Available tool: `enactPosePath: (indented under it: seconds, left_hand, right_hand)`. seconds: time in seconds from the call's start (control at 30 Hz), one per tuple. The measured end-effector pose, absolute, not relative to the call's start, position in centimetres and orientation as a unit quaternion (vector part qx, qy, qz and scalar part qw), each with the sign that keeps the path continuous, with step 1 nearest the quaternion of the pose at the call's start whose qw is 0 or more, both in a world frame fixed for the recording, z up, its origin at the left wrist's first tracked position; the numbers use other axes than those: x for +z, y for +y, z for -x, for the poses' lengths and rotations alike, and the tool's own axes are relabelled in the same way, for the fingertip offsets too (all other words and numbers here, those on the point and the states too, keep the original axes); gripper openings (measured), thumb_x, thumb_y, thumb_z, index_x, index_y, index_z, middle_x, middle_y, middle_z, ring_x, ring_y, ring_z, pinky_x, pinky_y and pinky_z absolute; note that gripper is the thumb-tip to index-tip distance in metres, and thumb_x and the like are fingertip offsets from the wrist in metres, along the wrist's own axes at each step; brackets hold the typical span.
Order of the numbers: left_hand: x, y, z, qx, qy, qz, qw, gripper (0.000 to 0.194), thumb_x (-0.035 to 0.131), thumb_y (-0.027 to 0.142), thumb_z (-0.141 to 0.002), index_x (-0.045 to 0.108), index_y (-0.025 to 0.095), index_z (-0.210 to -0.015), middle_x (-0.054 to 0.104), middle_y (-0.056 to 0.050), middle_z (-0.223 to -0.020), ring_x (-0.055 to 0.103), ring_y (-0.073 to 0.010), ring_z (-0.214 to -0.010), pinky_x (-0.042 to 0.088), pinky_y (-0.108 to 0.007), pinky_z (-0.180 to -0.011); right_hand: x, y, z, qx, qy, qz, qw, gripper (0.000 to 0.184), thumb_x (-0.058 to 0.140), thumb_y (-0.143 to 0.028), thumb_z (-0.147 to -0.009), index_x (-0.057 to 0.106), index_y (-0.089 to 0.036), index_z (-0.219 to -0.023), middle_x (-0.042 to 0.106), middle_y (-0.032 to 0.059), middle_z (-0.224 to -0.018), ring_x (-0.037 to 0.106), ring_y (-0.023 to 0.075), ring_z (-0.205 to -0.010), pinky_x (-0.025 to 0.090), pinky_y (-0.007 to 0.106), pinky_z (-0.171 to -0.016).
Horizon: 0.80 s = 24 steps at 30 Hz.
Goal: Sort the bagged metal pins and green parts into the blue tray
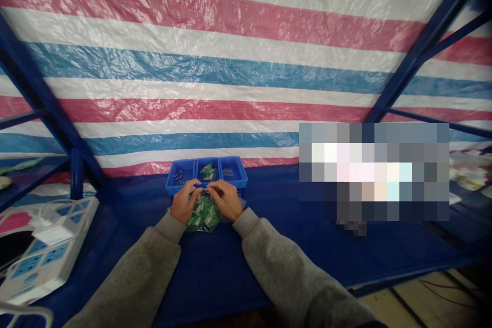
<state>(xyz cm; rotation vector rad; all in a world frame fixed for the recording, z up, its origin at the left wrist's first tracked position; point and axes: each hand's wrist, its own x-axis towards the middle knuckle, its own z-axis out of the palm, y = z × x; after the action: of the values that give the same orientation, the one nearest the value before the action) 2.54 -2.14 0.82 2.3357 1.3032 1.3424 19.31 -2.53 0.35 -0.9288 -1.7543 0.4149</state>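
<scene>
My left hand and my right hand meet in front of a blue divided tray, with thumbs and fingers pinched together. Between the fingertips shows a small dark thin piece, too small to name. Right under the hands lies a pile of small clear packets with green contents. The tray has three compartments: small dark slim pieces on the left, more green packets in the middle, and a few thin brownish pieces on the right.
On the left, a white power strip with a white plug and cables rests near blue frame posts. A striped tarp hangs behind the blue tabletop. The right side of the table is partly blurred out by large blocks.
</scene>
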Motion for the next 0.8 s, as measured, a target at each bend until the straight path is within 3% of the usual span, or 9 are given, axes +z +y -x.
enactPosePath:
  seconds: [0.1,0.3,0.57,0.8]
  left_hand:
    - [0.91,-2.29,-2.56,0.450,0.434,-0.778,0.062,0.022,0.045,0.034,-0.089,0.053,0.019,-0.102,0.056,0.006,-0.055,0.055,-0.0108,-0.049,0.045,-0.022,-0.056]
    - [1.06,-2.36,-2.56,0.470,0.388,-0.793,-0.013,0.019,0.052,0.034,-0.086,0.062,0.019,-0.090,0.067,-0.004,-0.081,0.062,-0.0152,-0.075,0.048,-0.027,-0.075]
    - [1.12,-2.23,-2.33,0.462,0.410,-0.786,-0.030,0.022,0.046,0.032,-0.089,0.062,0.017,-0.084,0.067,-0.004,-0.080,0.062,-0.0150,-0.076,0.047,-0.025,-0.075]
    - [1.34,-2.60,-2.45,0.432,0.445,-0.784,-0.023,0.028,0.045,0.033,-0.089,0.064,0.016,-0.078,0.067,-0.002,-0.070,0.062,-0.0125,-0.065,0.046,-0.021,-0.068]
  right_hand:
    - [0.34,-2.48,-19.31,0.169,-0.737,0.393,0.523,0.019,0.050,-0.029,-0.087,0.066,-0.019,-0.082,0.063,0.0030,-0.075,0.056,0.0147,-0.070,0.042,0.025,-0.068]
    - [0.44,-2.30,-19.39,0.163,-0.719,0.397,0.546,0.019,0.048,-0.026,-0.089,0.064,-0.018,-0.081,0.063,0.0031,-0.079,0.057,0.0146,-0.075,0.042,0.025,-0.072]
    - [0.19,-2.39,-19.15,0.180,-0.723,0.390,0.540,0.017,0.055,-0.029,-0.085,0.063,-0.019,-0.096,0.063,0.0031,-0.083,0.056,0.0136,-0.070,0.045,0.024,-0.068]
    - [-0.13,-2.21,-19.03,0.190,-0.723,0.365,0.554,0.012,0.055,-0.025,-0.085,0.064,-0.019,-0.086,0.064,0.0031,-0.081,0.059,0.0142,-0.073,0.046,0.024,-0.067]
